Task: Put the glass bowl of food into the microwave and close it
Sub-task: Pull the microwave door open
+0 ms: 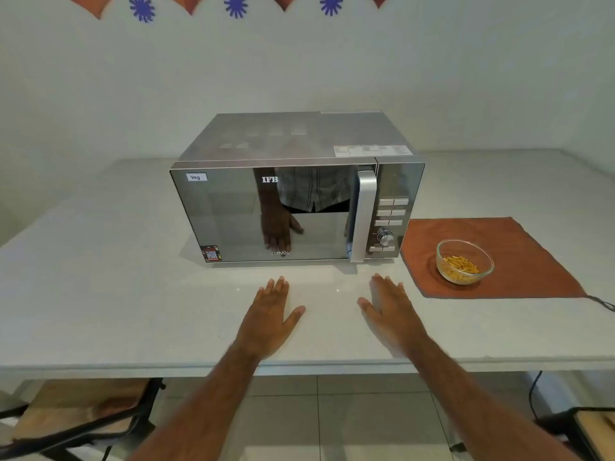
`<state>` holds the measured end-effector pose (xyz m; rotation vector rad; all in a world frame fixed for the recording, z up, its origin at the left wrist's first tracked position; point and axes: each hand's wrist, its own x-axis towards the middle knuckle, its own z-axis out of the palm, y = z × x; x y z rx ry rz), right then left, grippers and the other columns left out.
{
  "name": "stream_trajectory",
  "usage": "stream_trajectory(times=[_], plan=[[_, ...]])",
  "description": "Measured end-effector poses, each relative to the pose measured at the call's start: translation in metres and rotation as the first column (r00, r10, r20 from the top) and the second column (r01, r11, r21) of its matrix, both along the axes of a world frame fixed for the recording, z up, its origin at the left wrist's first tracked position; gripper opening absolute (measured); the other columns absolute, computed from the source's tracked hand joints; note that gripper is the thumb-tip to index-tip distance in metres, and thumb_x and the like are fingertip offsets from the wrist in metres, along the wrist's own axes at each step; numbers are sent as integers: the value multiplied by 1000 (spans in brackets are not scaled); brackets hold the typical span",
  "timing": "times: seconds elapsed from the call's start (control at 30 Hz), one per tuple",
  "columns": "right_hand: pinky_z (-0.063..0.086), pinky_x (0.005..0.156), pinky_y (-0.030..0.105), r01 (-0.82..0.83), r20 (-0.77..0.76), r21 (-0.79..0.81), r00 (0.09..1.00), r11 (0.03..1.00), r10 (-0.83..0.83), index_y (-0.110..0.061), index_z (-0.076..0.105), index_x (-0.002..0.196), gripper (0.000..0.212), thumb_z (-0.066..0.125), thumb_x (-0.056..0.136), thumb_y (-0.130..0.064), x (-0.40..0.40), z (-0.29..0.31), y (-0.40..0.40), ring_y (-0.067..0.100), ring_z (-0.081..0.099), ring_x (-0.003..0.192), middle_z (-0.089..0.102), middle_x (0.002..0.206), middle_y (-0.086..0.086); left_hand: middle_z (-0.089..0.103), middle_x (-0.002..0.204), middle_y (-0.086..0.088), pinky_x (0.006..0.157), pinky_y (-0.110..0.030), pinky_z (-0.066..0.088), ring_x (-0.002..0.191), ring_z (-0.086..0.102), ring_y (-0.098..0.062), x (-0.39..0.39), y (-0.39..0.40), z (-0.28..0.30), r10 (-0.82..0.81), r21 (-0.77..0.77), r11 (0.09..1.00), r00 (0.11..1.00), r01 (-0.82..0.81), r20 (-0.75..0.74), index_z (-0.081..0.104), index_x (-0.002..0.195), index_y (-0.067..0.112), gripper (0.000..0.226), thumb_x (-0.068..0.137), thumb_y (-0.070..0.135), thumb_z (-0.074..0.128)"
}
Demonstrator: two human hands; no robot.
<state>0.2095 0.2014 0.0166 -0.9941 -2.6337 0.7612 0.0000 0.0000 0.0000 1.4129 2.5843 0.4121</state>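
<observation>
White bench [133, 294] carries a shut IFB microwave [293, 194]; the glass bowl of food [465, 261] sits on an orange cloth [499, 234] just right. Left hand [269, 314] and right hand [389, 314] lie flat, each grip spread and empty. Smooth glass could slip, spilling food.

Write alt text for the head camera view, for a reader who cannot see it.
A closed silver microwave sits on a white table, with a person's left hand and right hand resting flat and empty in front of it. To its right, a glass bowl of food stands on an orange cloth.
</observation>
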Motion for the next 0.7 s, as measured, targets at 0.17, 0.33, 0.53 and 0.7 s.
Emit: stream_trajectory(times=[0.17,0.33,0.53,0.7], plan=[[43,114,44,84,-208,-206,970,975,-127,-22,51,141,46,61,100,-40,-17,19,14,21,51,136,57,146,0,23,173,4,129,-37,19,160,17,-16,-3,1,10,64,70,995,998,-65,14,26,165,22,83,100,73,28],[55,96,35,58,-316,-238,939,970,-134,-22,56,130,34,68,98,-26,-37,44,33,16,63,117,63,128,-2,57,150,4,111,-36,45,138,51,-17,-1,32,36,132,268,953,990,-141,51,57,143,28,56,100,63,47],[52,96,28,18,-365,-258,924,966,-115,-17,53,138,41,66,100,-24,-54,67,41,14,62,116,62,132,-3,69,128,3,98,-39,55,117,62,-16,14,89,86,21,463,882,988,-91,154,64,126,24,31,104,43,55],[46,78,9,-8,-406,-287,907,958,-115,-17,57,137,39,62,102,-33,-62,79,46,9,63,107,64,124,-8,68,129,3,100,-33,55,117,64,-13,27,133,122,-66,561,821,960,-103,273,60,131,24,32,105,42,54]])
